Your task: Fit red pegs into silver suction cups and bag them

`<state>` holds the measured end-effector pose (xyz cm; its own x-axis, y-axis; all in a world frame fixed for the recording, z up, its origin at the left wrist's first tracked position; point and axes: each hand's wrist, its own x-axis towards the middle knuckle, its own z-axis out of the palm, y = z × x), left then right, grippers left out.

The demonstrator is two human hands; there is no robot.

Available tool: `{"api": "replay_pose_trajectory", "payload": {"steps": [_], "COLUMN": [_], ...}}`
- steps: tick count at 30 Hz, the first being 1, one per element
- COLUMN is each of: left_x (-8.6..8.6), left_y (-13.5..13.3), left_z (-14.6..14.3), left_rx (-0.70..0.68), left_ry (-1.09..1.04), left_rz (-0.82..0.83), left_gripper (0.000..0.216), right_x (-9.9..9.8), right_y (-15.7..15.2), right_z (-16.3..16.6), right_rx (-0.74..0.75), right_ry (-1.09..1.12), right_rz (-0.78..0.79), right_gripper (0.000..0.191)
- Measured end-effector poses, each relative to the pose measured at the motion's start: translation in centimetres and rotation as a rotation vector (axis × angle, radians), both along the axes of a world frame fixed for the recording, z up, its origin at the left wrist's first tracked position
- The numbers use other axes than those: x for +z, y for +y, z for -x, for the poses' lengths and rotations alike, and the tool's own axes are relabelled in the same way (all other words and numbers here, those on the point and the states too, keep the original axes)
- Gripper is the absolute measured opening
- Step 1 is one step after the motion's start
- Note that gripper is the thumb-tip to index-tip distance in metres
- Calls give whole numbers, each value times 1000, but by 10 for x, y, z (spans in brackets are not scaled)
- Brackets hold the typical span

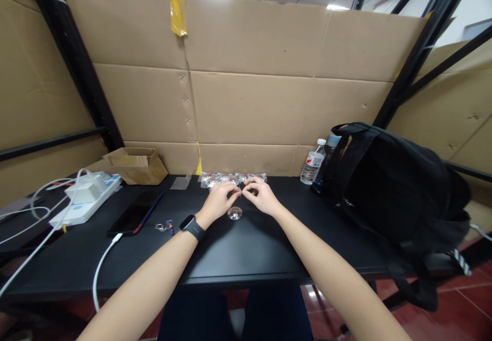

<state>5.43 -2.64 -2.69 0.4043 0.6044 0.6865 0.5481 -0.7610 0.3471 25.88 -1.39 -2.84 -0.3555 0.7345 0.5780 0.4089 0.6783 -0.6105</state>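
Note:
My left hand (222, 200), below a dark wristwatch (191, 227), pinches with thumb and fingertips near the middle of the black table (246, 256). Facing it, my right hand (261, 196) is closed in a similar pinch, the fingertips almost meeting. Something small and thin, with a bit of red beside it, shows between the fingertips; its kind is too small to make out. Just below the hands a shiny round metal disc (234, 213) lies on the table. Behind them sits a row of clear plastic packets (219, 178) with red bits inside, partly hidden by my fingers.
On the left are a white power strip (86, 205) with cables, a phone (136, 213), a keychain (169, 227) and an open cardboard box (140, 166). A water bottle (313, 163) and a black backpack (395, 192) stand right. Cardboard (249, 105) walls the back.

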Motion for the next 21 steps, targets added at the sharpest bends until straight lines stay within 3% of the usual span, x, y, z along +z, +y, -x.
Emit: {"api": "replay_pose_trajectory", "payload": {"steps": [17, 21], "left_x": [3, 4], "left_y": [-4, -6], "left_z": [-3, 0], "left_rx": [-65, -94], "left_ry": [-19, -62], "left_rz": [91, 132], "left_gripper": [12, 31], "right_x": [-9, -6], "right_y": [5, 4], "right_z": [0, -1], "right_rx": [70, 59], "right_ry": [-34, -35], "right_rz": [43, 57], "right_gripper": [14, 13]}}
